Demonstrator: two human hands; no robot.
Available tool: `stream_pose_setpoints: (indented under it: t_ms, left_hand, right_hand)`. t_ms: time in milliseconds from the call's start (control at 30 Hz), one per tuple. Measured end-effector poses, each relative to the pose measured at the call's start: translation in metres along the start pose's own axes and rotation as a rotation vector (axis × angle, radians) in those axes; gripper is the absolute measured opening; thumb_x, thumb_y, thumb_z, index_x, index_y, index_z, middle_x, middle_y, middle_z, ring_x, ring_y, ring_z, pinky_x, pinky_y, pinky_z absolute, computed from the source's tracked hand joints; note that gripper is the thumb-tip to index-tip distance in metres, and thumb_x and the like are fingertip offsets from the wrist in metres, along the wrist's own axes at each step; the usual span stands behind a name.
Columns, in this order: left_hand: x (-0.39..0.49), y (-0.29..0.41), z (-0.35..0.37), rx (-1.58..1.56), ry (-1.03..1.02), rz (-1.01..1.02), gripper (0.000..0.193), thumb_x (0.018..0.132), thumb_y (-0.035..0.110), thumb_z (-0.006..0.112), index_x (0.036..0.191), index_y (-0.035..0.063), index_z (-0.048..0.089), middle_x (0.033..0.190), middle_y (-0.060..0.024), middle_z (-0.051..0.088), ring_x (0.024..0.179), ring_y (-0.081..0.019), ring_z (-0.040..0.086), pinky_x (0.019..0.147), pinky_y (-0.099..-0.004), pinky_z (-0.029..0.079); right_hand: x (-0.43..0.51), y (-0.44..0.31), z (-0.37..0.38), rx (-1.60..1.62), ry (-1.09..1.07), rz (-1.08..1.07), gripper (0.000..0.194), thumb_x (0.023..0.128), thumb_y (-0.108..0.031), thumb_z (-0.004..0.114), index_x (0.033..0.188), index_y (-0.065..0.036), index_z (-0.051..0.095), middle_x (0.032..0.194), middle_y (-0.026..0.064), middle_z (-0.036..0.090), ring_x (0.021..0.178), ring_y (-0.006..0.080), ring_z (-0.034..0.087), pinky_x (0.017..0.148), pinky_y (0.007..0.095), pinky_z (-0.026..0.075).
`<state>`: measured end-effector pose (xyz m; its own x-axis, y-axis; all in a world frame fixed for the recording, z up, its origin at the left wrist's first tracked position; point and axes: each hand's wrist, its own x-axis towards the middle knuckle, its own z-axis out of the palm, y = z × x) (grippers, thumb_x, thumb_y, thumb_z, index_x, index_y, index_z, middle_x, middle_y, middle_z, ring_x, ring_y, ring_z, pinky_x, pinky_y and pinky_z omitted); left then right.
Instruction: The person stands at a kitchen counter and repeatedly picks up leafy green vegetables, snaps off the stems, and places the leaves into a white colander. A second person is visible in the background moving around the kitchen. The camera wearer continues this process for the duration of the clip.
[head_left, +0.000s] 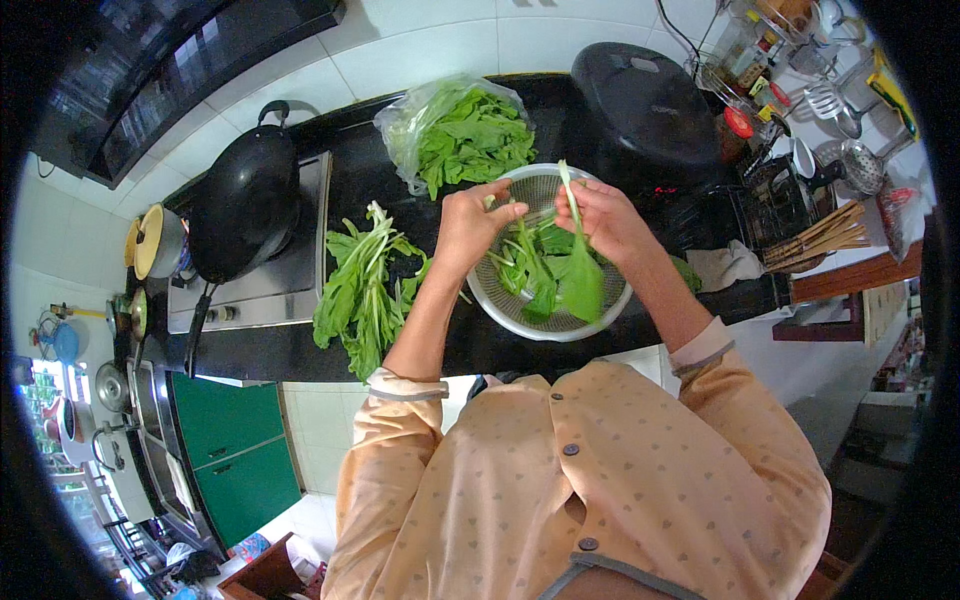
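A grey plastic colander (499, 319) with a pale rim stands on the black counter in front of me. Loose green leaves (536, 281) and cut stems lie inside it. My right hand (604, 221) pinches a leafy green (583, 281) near its stem. The white stem points up and the broad leaf hangs over the colander. At the colander's left rim, my left hand (480, 221) has a small pale stem piece (490, 201) between thumb and fingers. A bunch of leafy greens (369, 289) lies left of my left forearm. Behind the colander is a clear plastic bag (397, 150) holding more greens (476, 139).
A black wok (244, 202) rests on the steel gas stove (300, 262) at left. A large dark lidded appliance (649, 105) stands back right. Farther right are a white cloth (724, 266), a bundle of chopsticks (817, 236) and hanging utensils, including a slotted spatula (823, 99).
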<state>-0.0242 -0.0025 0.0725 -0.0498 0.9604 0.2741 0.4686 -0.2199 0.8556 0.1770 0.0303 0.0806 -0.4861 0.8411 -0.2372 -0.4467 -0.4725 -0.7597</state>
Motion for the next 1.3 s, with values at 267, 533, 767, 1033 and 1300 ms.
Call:
stream_pose_setpoints:
  t_ms: [267,533,767,1033,1300]
  left_hand:
    - [-0.008,0.027,0.021,-0.420,-0.168,-0.237,0.014,0.074,0.012,0.068,0.083,0.0013,0.066,0.064,0.0027,0.055,0.059,-0.0046,0.045,0.053,-0.0203,0.037]
    - [-0.014,0.024,0.006,-0.373,-0.351,-0.285,0.012,0.079,0.012,0.057,0.077,0.0015,0.064,0.058,0.0032,0.050,0.053,-0.0042,0.041,0.048,-0.0200,0.033]
    - [-0.006,0.022,-0.005,-0.726,-0.158,-0.454,0.014,0.081,0.007,0.049,0.074,-0.0018,0.058,0.053,0.0003,0.046,0.042,-0.0056,0.036,0.040,-0.0195,0.027]
    - [-0.003,0.012,-0.015,-0.769,-0.089,-0.391,0.013,0.085,0.009,0.053,0.081,-0.0020,0.059,0.060,-0.0022,0.053,0.046,-0.0059,0.039,0.043,-0.0180,0.029]
    - [-0.012,0.013,0.004,-0.822,0.089,-0.406,0.011,0.085,0.006,0.052,0.082,-0.0021,0.059,0.062,-0.0027,0.054,0.047,-0.0060,0.040,0.044,-0.0180,0.030]
  right_hand:
    - [0.009,0.039,0.024,0.241,-0.092,-0.177,0.017,0.089,-0.014,0.048,0.097,0.000,0.053,0.102,0.0119,0.056,0.094,0.0184,0.054,0.086,0.0320,0.040]
    - [0.011,0.019,0.024,-0.212,-0.196,-0.157,0.011,0.085,-0.013,0.054,0.090,-0.003,0.057,0.082,0.0022,0.056,0.075,0.0097,0.051,0.069,0.0246,0.040]
    - [0.017,0.027,0.014,0.263,0.110,-0.481,0.006,0.084,-0.010,0.055,0.084,-0.005,0.059,0.074,-0.0003,0.055,0.064,0.0128,0.050,0.062,0.0272,0.040]
    - [-0.004,0.037,0.007,-0.307,-0.322,0.136,0.026,0.088,-0.022,0.050,0.098,0.001,0.058,0.089,0.0038,0.060,0.077,0.0090,0.055,0.069,0.0213,0.043]
    - [-0.007,0.043,0.015,-0.109,-0.026,0.134,0.015,0.085,-0.014,0.046,0.084,-0.001,0.051,0.063,0.0006,0.048,0.047,0.0079,0.044,0.040,0.0226,0.037]
